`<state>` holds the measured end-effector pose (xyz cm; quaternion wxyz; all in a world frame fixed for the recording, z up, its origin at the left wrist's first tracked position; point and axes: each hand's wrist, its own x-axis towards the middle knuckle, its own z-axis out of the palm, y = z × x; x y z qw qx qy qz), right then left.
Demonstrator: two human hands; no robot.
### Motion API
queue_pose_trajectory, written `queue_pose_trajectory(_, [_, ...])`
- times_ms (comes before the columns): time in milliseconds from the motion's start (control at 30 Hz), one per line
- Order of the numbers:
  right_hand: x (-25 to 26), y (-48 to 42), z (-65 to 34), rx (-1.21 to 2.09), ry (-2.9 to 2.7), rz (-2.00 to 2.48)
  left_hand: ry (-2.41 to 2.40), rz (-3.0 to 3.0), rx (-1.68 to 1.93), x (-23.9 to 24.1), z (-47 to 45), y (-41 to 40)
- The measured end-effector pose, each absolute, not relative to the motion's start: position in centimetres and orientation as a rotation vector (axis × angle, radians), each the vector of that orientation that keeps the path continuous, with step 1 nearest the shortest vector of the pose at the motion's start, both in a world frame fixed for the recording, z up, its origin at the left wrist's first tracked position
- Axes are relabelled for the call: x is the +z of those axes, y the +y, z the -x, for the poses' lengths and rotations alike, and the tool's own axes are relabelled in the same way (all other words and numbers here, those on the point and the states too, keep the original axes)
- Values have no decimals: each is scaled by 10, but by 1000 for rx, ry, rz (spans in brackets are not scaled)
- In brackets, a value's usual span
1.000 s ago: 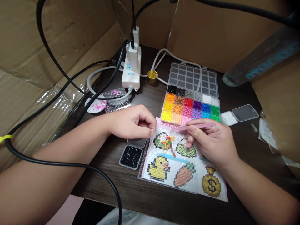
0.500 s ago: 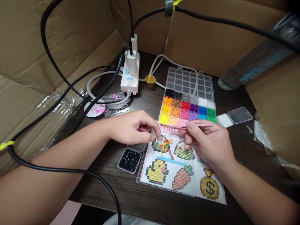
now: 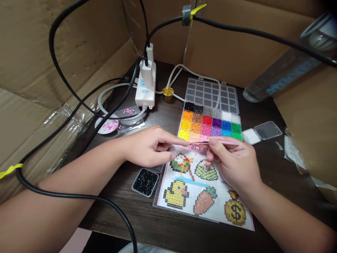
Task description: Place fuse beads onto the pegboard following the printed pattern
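Observation:
My right hand (image 3: 235, 160) pinches a pair of pink tweezers (image 3: 229, 142), their tips pointing left above the pattern sheet (image 3: 191, 211). My left hand (image 3: 147, 147) has its index finger stretched toward the tweezer tips, with the thumb apart below; whether the finger touches them I cannot tell. Under both hands, a clear pegboard (image 3: 156, 200) covers part of the sheet, which shows a duck, a carrot and other pixel pictures. A small figure of orange, green, red and brown beads (image 3: 187, 165) is on the board. A small box of black beads (image 3: 145, 182) sits left of it.
Behind the hands stands an open bead case (image 3: 212, 121) with many colours. White beads in a small box (image 3: 251, 136) lie to the right. At the left are a dish of pink beads (image 3: 106, 125), a power strip (image 3: 145, 93) and a gold cup (image 3: 167, 94). Black cables (image 3: 71, 195) hang across.
My left index finger has straightened and reached right, up to the tweezer tips. My right hand stays nearly in place with the tweezers. The camera view has shifted slightly.

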<state>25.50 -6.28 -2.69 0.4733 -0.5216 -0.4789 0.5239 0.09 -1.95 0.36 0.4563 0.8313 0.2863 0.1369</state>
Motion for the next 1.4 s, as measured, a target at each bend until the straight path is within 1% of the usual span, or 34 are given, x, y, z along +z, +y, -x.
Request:
queue_pose_trajectory(133, [-27,-63,-255,1300,-1162,1284,720,-2148,352,3,-4,-22])
queue_pose_trajectory(367, [-20,-64,-248,1221,-1233,1343,781,-2318,337,3,-9,-26])
queue_pose_trajectory(600, [-27,-66,-258,1257,-1233,1194,828,-2079,384,0,-7,-20])
queue_pose_trajectory(733, [-21,-72,-263,1160,-1499,1142,904,-1956,396,0,-7,-17])
queue_pose_trajectory(867, [-12,-73,-261,1047,-1696,1106,881,-1908,376,1,-7,-17])
queue_pose_trajectory(1400, [-21,-67,-266,1223,-1612,1112,683,-1853,339,4,1,-14])
